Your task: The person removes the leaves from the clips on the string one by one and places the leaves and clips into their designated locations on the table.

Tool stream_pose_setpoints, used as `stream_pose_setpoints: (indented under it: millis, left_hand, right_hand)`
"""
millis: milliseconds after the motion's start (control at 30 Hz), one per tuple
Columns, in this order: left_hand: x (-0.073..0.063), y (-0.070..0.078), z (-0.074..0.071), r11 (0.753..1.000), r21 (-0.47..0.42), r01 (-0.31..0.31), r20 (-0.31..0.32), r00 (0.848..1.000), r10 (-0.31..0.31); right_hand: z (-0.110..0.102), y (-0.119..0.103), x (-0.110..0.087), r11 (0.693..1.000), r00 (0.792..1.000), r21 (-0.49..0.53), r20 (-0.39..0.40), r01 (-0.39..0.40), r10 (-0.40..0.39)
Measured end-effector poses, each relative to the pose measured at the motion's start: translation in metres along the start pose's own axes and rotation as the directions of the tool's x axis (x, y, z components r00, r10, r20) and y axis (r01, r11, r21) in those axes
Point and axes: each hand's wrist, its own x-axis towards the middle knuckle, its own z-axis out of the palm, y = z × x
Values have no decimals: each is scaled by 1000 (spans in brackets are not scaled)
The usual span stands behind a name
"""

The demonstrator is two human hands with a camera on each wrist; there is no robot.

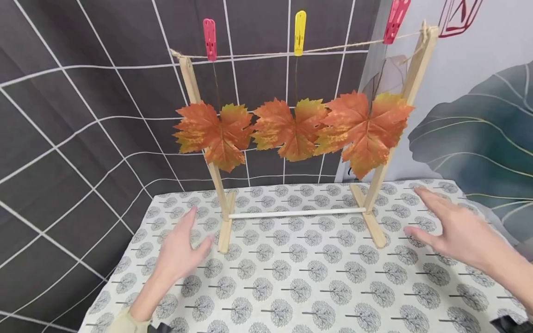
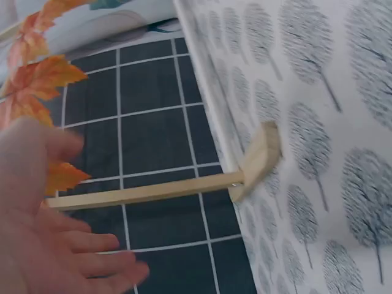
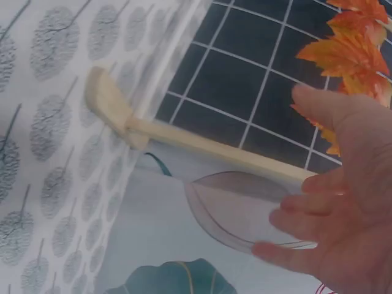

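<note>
A wooden stand (image 1: 376, 185) rises from the table, with a twine line (image 1: 341, 47) strung between its posts. Three orange artificial maple leaves (image 1: 287, 132) hang from it by a pink clothespin (image 1: 210, 39), a yellow clothespin (image 1: 300, 32) and another pink clothespin (image 1: 395, 21). To the left of the stand, my left hand (image 1: 179, 249) hovers with fingers extended, holding nothing. My right hand (image 1: 458, 231) is held out on the opposite side, also holding nothing. Neither hand touches the stand in the head view.
A white rod (image 1: 295, 213) joins the stand's two feet low down. The tablecloth (image 1: 283, 286) is white with printed grey trees. Behind hangs a dark curtain with white grid lines (image 1: 266, 83), and a pale leaf-patterned cloth (image 1: 479, 120) is at right.
</note>
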Motion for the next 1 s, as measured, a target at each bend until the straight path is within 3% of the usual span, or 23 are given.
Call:
stream_pose_setpoints:
  millis: [67, 167, 233, 333, 467, 700, 1000]
  left_hand:
    - [4, 3, -2, 997, -78, -16, -93, 996, 8]
    - [11, 8, -4, 981, -179, -79, -231, 972, 36]
    - [14, 11, -6, 968, -219, -122, -298, 953, 53]
    - [20, 17, -9, 951, -274, -144, -349, 936, 41]
    - [28, 26, -14, 930, -334, -155, -379, 925, 18]
    - [44, 42, -28, 919, -353, -176, -420, 907, 12]
    - [63, 65, -43, 858, -468, -211, -418, 908, -5]
  right_hand:
    - [-2, -1, 6, 998, 995, -11, -86, 59, -60]
    - [-5, -2, 17, 990, 972, -16, -189, 141, -142]
    - [-6, -4, 24, 988, 964, 14, -221, 156, -149]
    - [-10, -8, 31, 984, 965, 103, -233, 149, -121]
    - [-18, -17, 39, 976, 969, 188, -237, 112, -66]
    - [-28, -34, 58, 955, 974, 284, -227, 83, -17]
    - [-35, -53, 84, 920, 981, 387, -195, 64, 13]
